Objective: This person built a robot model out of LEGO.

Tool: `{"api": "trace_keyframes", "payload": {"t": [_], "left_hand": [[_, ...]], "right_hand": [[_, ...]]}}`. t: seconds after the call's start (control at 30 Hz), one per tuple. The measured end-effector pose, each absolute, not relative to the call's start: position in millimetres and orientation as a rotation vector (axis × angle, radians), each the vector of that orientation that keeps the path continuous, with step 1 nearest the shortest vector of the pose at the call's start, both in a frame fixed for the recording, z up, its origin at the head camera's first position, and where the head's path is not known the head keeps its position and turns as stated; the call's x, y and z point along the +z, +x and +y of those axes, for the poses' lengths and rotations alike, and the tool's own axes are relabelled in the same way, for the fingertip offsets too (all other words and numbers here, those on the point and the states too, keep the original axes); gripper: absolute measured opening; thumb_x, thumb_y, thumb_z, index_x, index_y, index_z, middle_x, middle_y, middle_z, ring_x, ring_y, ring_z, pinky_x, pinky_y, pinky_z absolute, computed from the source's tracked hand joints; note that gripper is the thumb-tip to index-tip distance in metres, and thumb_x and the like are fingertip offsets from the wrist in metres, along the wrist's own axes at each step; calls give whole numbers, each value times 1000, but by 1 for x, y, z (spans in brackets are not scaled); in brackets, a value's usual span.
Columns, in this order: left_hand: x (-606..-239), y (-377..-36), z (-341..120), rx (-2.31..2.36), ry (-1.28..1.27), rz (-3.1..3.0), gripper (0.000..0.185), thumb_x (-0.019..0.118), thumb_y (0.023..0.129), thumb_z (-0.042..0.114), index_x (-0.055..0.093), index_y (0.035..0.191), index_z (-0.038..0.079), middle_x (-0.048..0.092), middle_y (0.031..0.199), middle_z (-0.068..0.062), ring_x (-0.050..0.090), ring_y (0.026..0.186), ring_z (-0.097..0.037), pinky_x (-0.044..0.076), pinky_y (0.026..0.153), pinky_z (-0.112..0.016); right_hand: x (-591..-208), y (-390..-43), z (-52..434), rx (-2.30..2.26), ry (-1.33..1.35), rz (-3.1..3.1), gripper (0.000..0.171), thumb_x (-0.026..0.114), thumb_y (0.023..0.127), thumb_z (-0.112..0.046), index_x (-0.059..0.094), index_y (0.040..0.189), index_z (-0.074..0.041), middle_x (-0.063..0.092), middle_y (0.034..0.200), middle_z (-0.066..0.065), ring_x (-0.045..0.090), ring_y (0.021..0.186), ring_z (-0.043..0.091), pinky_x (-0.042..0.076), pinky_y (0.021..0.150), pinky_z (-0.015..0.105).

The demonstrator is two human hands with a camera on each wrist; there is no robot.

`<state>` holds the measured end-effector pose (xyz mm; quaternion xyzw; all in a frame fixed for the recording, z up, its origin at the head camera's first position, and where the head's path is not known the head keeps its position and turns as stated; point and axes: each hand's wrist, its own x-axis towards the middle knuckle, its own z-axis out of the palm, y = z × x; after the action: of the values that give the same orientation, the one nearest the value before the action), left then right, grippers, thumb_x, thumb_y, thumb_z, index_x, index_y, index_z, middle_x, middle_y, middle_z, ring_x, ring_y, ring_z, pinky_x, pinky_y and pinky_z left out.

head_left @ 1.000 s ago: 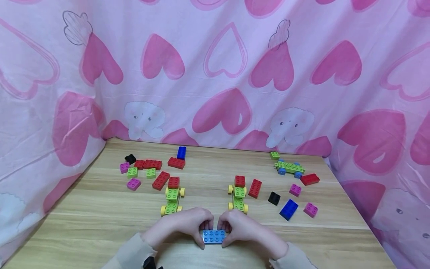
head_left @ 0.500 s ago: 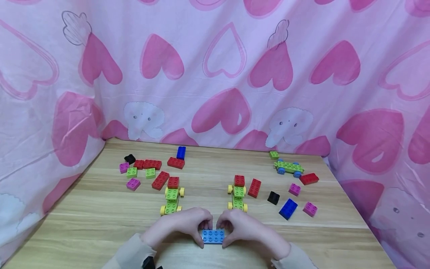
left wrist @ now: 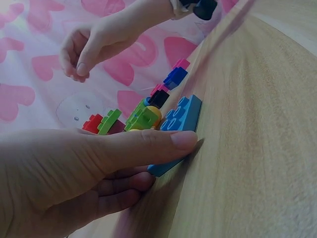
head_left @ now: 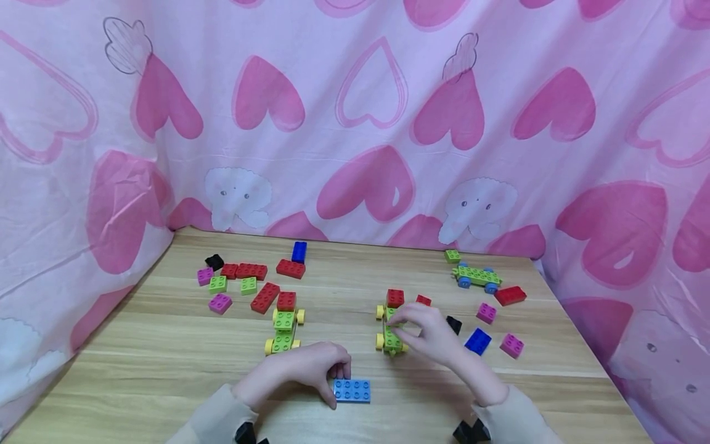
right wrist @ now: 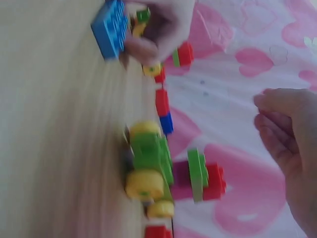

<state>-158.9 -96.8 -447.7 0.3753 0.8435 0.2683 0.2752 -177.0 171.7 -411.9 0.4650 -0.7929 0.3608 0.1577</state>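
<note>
A light blue flat plate (head_left: 355, 390) (left wrist: 181, 119) lies on the wooden table (head_left: 166, 357) near its front edge. My left hand (head_left: 324, 373) (left wrist: 74, 168) pinches the plate's left end, thumb along the near edge and fingers on the far side. My right hand (head_left: 413, 324) (right wrist: 287, 134) hovers over a green car with yellow wheels (head_left: 391, 338) (right wrist: 148, 163) that carries a red brick (head_left: 395, 298). Its fingers are loosely curled and hold nothing. In the right wrist view there is a gap between hand and car.
A second green car with yellow wheels (head_left: 285, 327) stands left of centre. Several loose red, green, magenta and black bricks (head_left: 244, 274) lie at the back left. A green car with blue wheels (head_left: 477, 277), a blue brick (head_left: 477, 341) and magenta bricks (head_left: 512, 345) sit on the right. Pink heart cloth (head_left: 355, 123) walls the table.
My right hand has let go of the blue plate's right end and moved up and away to the green car on the right. The left hand and the plate stayed put.
</note>
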Motion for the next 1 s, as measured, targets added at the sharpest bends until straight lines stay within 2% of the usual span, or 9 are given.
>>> {"api": "trace_keyframes", "payload": {"t": [0.1, 0.3, 0.5, 0.6, 0.77, 1.0], "left_hand": [[-447, -159, -98, 729, 1001, 2263, 33, 88, 70, 22, 66, 95, 22, 57, 82, 16, 50, 74, 2, 46, 70, -15], [-449, -160, -99, 737, 1003, 2257, 33, 88, 71, 23, 65, 95, 23, 57, 83, 16, 50, 74, 2, 46, 70, -15], [-451, -162, -98, 728, 1024, 2263, 33, 87, 72, 25, 65, 95, 23, 56, 82, 17, 49, 74, 2, 46, 69, -15], [-450, -161, -98, 723, 1025, 2267, 33, 87, 72, 26, 65, 95, 23, 56, 82, 16, 49, 74, 2, 45, 69, -15], [-449, -160, -98, 724, 1000, 2270, 33, 88, 71, 25, 65, 94, 23, 56, 81, 16, 48, 73, 1, 45, 69, -15], [-449, -160, -98, 729, 1003, 2272, 33, 89, 70, 25, 65, 93, 23, 55, 81, 15, 48, 73, 1, 45, 69, -15]], "right_hand": [[-409, -187, 180, 985, 1271, -2189, 30, 74, 72, 14, 71, 93, -7, 72, 88, 4, 68, 80, 16, 56, 74, 19], [-406, -201, 199, 929, 1128, -2254, 30, 75, 72, 13, 71, 95, -5, 72, 91, 5, 67, 83, 17, 54, 79, 15], [-412, -217, 218, 816, 1045, -2349, 29, 78, 73, 9, 71, 98, -4, 72, 93, 5, 67, 82, 19, 58, 71, 31], [-416, -224, 224, 789, 1052, -2414, 30, 78, 74, 7, 70, 101, -2, 71, 96, 7, 67, 84, 21, 58, 71, 35], [-422, -232, 231, 755, 1058, -2632, 36, 79, 75, 3, 68, 109, -2, 70, 106, 9, 66, 97, 27, 58, 82, 42], [-428, -240, 235, 646, 1111, -2903, 49, 81, 76, -4, 62, 121, -1, 66, 121, 15, 60, 115, 37, 49, 97, 54]]}}
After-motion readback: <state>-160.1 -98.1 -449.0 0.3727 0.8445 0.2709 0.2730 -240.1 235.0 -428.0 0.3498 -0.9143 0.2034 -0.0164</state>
